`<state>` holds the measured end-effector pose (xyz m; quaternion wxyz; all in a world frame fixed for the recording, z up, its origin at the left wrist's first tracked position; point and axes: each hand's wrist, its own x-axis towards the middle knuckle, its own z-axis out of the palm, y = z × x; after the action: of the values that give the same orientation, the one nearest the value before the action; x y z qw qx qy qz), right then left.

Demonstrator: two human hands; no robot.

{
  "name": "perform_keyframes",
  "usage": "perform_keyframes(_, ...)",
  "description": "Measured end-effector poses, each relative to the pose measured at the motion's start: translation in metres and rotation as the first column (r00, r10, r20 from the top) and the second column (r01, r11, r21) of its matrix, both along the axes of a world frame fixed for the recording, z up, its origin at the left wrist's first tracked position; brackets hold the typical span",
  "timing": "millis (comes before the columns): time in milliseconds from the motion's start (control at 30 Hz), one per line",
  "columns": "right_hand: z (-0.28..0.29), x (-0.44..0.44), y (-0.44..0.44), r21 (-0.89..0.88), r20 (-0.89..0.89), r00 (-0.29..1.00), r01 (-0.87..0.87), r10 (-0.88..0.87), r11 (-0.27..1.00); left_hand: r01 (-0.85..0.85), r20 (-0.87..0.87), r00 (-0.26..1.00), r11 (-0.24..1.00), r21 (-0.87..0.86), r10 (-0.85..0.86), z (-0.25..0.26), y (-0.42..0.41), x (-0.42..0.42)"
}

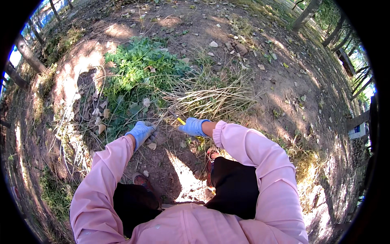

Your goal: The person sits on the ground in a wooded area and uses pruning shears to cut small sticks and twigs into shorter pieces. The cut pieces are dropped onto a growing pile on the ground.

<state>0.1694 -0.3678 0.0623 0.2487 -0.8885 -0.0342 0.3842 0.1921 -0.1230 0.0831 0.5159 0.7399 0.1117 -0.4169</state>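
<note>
My left hand (pixel 143 133), in a blue and grey glove, is closed around thin dry stems at the lower edge of the green leafy plants (pixel 137 67). My right hand (pixel 193 126), gloved alike, grips a tool by its yellow handle (pixel 181 121); the tool's narrow dark front part points up and left towards the stems between my hands. What kind of tool it is cannot be told. Beyond my right hand lies a loose bundle of pale dry stalks (pixel 210 97) over grass. Dry leaves lie beside my left hand, one of them (pixel 152 146) just below it.
My shoes (pixel 141 180) stand on bare soil below my hands. Tangled dry stems (pixel 65 146) lie at the left. Tree trunks (pixel 30 56) rise at the upper left, others (pixel 306 15) at the upper right. A stone (pixel 241 48) sits beyond the stalks.
</note>
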Motion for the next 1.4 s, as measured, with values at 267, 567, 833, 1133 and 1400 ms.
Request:
perform_keyframes(267, -0.031, -0.009, -0.007, -0.064, 0.027, 0.992, -0.119, 0.121, 0.991, 0.103, -0.001, 0.995, 0.99, 0.096, -0.103, 0.011, 0.024, 0.015)
perform_keyframes(567, 0.058, 0.002, 0.028, 0.629, -0.207, 0.847, 0.498, -0.489, 0.597, -0.048, 0.019, 0.998, 0.886, -0.46, 0.064, 0.054, 0.049, 0.026)
perform_keyframes(833, 0.099, 0.027, 0.057, 0.843, -0.261, 0.674, 0.508, -0.691, 0.177, 0.138, 0.173, 0.982, 0.916, -0.376, -0.077, 0.059, 0.011, 0.023)
perform_keyframes(1133, 0.113, 0.066, -0.091, 0.896, -0.376, 0.598, 0.43, -0.708, -0.112, 0.037, 0.285, 0.958, 0.977, -0.208, 0.024, 0.033, 0.082, 0.043)
perform_keyframes(1400, 0.093, 0.042, -0.244, 0.85, -0.507, 0.337, 0.349, -0.793, -0.395, 0.151, 0.084, 0.988, 0.952, -0.266, -0.133, 0.067, 0.057, 0.028)
